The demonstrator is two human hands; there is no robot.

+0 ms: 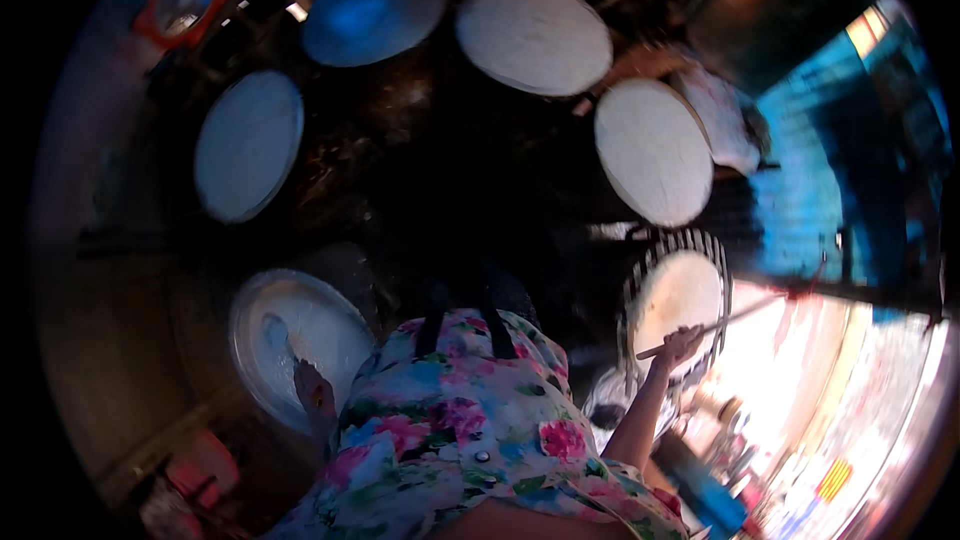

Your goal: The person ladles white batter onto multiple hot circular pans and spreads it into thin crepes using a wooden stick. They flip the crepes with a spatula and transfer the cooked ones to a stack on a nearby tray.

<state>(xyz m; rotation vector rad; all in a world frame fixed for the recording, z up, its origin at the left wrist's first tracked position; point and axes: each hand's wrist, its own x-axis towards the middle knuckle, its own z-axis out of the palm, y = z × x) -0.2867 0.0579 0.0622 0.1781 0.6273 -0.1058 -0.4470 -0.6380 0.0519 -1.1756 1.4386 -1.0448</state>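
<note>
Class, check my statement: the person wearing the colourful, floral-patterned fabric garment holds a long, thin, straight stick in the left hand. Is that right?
Not quite. The head view shows the long, thin, straight stick in the right hand of the person wearing the colourful, floral-patterned fabric garment.

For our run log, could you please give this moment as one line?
left grip: ladle-like tool over round pan | right grip: stick over pale disc

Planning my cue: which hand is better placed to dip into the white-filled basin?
Probably the left hand: it is at the basin, while the right hand holds a stick away to the right.
</note>
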